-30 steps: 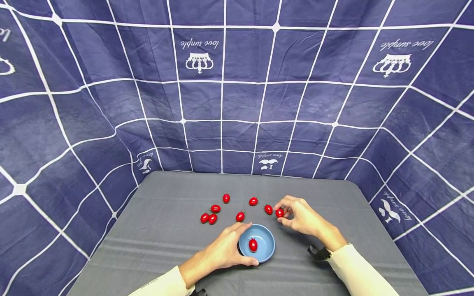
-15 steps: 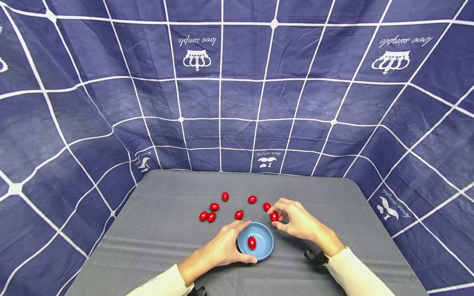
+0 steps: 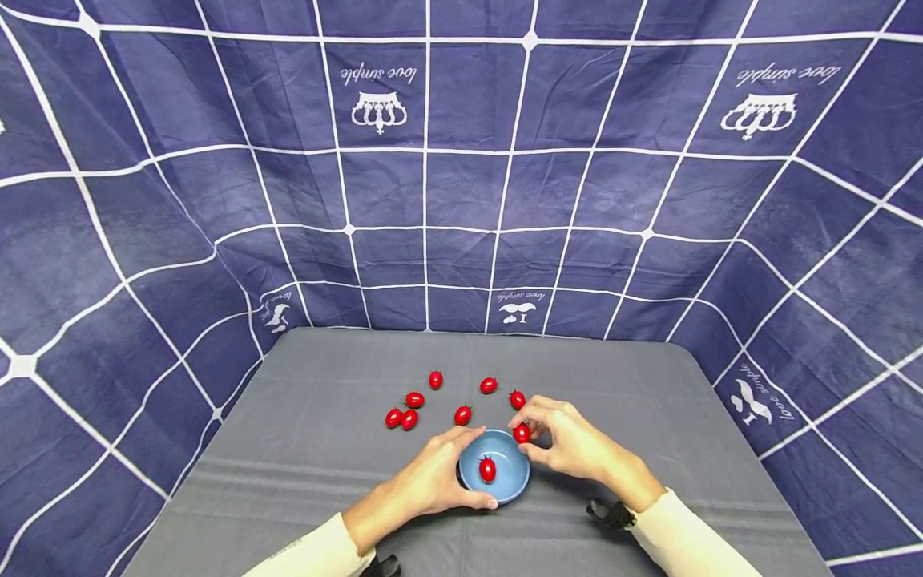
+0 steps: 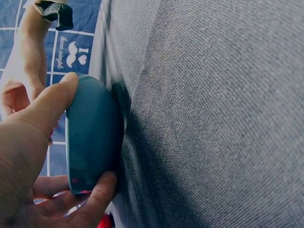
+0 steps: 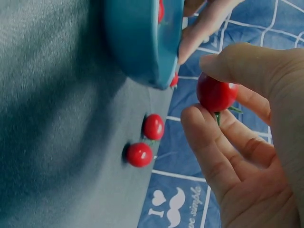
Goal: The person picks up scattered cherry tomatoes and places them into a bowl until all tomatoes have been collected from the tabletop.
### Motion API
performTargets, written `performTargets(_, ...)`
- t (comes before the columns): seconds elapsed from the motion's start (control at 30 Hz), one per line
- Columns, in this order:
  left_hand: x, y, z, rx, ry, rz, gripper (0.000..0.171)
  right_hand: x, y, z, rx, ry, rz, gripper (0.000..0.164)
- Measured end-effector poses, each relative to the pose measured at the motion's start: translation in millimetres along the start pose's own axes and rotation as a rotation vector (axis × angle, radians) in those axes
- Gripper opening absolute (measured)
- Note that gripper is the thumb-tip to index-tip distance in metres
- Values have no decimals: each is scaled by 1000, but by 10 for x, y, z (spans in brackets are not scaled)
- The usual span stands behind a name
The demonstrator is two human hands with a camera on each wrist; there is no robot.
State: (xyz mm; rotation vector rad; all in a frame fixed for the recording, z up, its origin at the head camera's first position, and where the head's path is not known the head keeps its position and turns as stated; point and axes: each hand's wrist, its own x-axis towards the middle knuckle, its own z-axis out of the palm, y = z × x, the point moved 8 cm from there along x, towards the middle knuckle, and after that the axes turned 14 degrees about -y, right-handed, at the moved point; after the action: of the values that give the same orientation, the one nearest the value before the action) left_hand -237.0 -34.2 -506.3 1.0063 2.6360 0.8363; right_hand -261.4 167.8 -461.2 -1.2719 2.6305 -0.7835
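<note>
A small blue bowl (image 3: 513,479) stands on the grey cloth, with one cherry tomato (image 3: 487,470) lying inside. My left hand (image 3: 437,475) holds the bowl by its left side, thumb at the near rim and fingers at the far one; the left wrist view shows the bowl's outer wall (image 4: 92,133) between them. Between thumb and fingertips my right hand (image 3: 577,441) pinches another cherry tomato (image 5: 216,92), green stem attached, at the bowl's right rim in the head view. In the right wrist view this tomato is apart from the bowl (image 5: 137,42).
Several loose cherry tomatoes lie beyond the bowl: a cluster (image 3: 409,419) to the left, one tomato (image 3: 463,415) just behind the rim, and one tomato (image 3: 517,399) near my right fingers. A blue checked curtain (image 3: 461,192) encloses the grey table (image 3: 324,449) at the back and sides.
My right hand has carried its tomato leftward and nearer, from the cloth at the right to the bowl's rim. The left hand keeps its hold on the bowl. The head view has shifted slightly.
</note>
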Motion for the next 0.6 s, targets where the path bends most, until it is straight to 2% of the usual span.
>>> performTargets(0.33,-11,-10,-1,-1,-2,2,110,19,-173,59,-21,-22,-14,33)
performTargets(0.6,-11,-8,-2,3,-7,-16,110,0,-198,86,-79,-34,52,37)
